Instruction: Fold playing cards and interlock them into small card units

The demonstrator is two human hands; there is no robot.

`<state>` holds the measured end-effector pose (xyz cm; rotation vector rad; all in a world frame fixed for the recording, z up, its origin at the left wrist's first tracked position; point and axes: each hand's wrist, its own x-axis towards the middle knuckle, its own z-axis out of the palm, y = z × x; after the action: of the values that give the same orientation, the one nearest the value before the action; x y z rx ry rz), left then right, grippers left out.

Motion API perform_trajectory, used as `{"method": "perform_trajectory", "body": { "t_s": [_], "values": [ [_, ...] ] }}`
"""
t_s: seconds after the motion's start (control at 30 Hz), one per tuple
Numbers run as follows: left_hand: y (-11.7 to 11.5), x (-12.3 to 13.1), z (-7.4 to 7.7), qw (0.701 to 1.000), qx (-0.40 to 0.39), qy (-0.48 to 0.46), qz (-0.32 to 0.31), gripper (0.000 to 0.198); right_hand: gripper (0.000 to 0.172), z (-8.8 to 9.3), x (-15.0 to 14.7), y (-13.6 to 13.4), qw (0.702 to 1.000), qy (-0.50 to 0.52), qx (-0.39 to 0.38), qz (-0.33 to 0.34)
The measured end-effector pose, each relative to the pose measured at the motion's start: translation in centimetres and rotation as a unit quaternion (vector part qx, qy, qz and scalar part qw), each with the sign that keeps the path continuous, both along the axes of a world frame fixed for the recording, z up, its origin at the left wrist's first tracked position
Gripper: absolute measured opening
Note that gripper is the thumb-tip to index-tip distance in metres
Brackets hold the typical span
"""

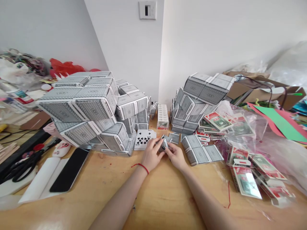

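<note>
My left hand (153, 154) and my right hand (177, 156) meet low over the wooden table, fingers closed around a small grey-patterned playing card (163, 143). The fingers partly cover it, so its folds cannot be made out. Left of my hands lies a face-up stack of playing cards (142, 139) with spades on top. Just beyond the fingers, another grey-backed card piece (174, 138) rests on the table. To the right sits a low group of joined card blocks (200, 149). A red string bracelet circles my left wrist.
Tall card-block structures stand at left (93, 108) and right (203, 91). Red-and-green card boxes (246, 182) and plastic wrap lie at right. A black phone (70, 170), scissors (26, 166) and folded white paper (42, 179) are on the left.
</note>
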<state>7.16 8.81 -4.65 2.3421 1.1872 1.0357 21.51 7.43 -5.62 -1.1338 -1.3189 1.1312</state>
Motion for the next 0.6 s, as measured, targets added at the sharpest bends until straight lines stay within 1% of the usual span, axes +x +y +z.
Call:
{"method": "perform_trajectory", "body": {
  "t_s": [0.17, 0.3, 0.37, 0.47, 0.6],
  "values": [
    [0.1, 0.0, -0.2, 1.0, 0.02, 0.002, 0.005, 0.053, 0.038, -0.3, 0.0, 0.1, 1.0, -0.003, 0.009, 0.007],
    [0.1, -0.1, 0.0, 1.0, 0.027, 0.014, 0.004, 0.052, 0.037, 0.2, 0.0, 0.0, 1.0, -0.005, 0.012, -0.002],
    [0.0, 0.0, 0.0, 1.0, 0.023, 0.02, 0.003, 0.052, 0.036, 0.6, 0.2, 0.0, 1.0, -0.003, -0.013, -0.001],
    [0.0, 0.0, -0.1, 1.0, 0.015, 0.016, 0.009, 0.054, 0.034, 1.1, 0.5, -0.1, 0.998, 0.012, -0.056, 0.018],
    [0.1, 0.0, -0.2, 1.0, 0.013, -0.001, 0.019, 0.054, 0.035, 1.4, 0.8, 0.0, 0.996, 0.02, -0.072, 0.046]
  ]
}}
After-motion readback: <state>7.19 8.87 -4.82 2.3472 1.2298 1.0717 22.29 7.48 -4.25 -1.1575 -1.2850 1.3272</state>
